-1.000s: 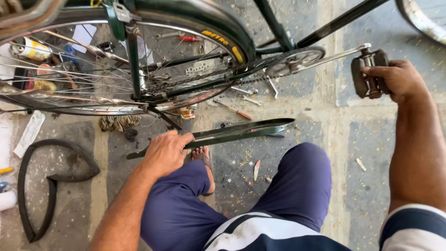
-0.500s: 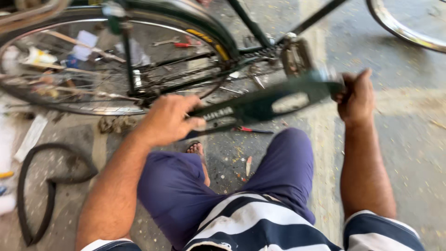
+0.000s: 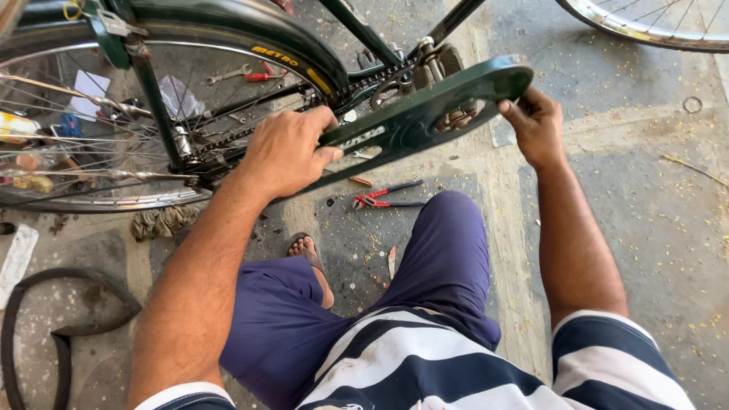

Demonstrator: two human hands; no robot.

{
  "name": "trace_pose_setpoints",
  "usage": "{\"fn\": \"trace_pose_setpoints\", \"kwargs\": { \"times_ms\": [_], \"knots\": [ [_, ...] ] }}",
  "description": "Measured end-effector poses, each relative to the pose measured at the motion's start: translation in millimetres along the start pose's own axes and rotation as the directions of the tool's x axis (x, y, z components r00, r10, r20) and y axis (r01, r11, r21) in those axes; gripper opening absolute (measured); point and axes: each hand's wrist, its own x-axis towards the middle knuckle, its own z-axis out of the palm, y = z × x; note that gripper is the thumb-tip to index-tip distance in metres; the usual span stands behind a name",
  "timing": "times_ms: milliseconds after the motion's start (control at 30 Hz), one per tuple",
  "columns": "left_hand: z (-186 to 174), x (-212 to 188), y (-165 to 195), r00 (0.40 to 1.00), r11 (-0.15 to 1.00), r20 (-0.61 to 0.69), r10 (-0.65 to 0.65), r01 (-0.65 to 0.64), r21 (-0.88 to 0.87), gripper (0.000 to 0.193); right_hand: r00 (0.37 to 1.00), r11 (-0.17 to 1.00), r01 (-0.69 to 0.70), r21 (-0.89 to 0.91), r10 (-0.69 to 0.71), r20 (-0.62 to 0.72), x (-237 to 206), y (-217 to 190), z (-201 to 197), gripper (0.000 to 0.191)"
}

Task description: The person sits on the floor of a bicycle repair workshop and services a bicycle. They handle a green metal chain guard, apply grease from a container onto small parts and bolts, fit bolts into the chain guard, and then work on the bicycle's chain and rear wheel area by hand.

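A dark green bicycle fills the top of the view, its rear wheel standing on the concrete floor with tyre and mudguard arching over the spokes. Everything else is placed from that rear wheel.

Just to the wheel's right, running up and away from the hub toward the crank, is a long dark green chain guard — a flat, tapering cover with an oval cut-out near its wide end. It lies tilted, narrow end low by the spokes, wide end high over the chainring and chain. Both hands have it. The left hand is closed over the narrow end right against the wheel's rim side, fingers wrapped over the top edge and thumb along the face. The right hand, well to the right of the wheel, pinches the wide rounded end, fingers curled behind the edge and thumb in front.

Below the wheel, the person's legs in blue trousers are bent, a striped shirt at the bottom edge. A black inner tube lies curled below the wheel's left part. A crumpled rag sits just under the rim. Red-handled pliers lie on the floor below and right of the wheel, between the guard and the knee. Seen through the spokes — a spanner and a small red-handled tool.
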Motion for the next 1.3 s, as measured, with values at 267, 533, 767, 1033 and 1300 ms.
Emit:
{"fn": "trace_pose_setpoints", "kwargs": {
  "times_ms": [267, 533, 767, 1033, 1300],
  "knots": [
    [-10.3, -10.0, -6.5, 0.996, 0.994, -0.093, -0.009, 0.019, 0.106, 0.035, 0.998, 0.995, -0.038, -0.089, 0.041, 0.037, 18.7, -15.6, 9.5, 0.032],
    [-16.1, 15.8, -22.4, 0.983, 0.984, -0.15, -0.104, 0.124, 0.13, 0.032, 0.999, 0.992, -0.002, -0.128, 0.007, 0.04, 39.9, -33.4, 18.2, 0.03],
    [-7.2, 55.5, -49.4, 0.958, 0.969, -0.192, -0.211, 0.231, 0.09, 0.036, 1.0, 0.99, -0.017, -0.137, 0.016, -0.006, 75.7, -74.1, 62.0, 0.029],
    [49.9, 75.1, -80.9, 0.93, 0.954, -0.348, -0.119, 0.205, 0.221, 0.029, 0.978, 0.871, -0.17, -0.462, 0.205, 0.027, 80.3, -78.8, 92.4, 0.044],
    [113.9, 48.9, -84.8, 0.783, 0.988, -0.614, -0.101, 0.15, 0.029, 0.034, 0.935, 0.759, 0.349, -0.55, -0.321, 0.151, 35.7, -10.5, 122.8, 0.03]
  ]
}}
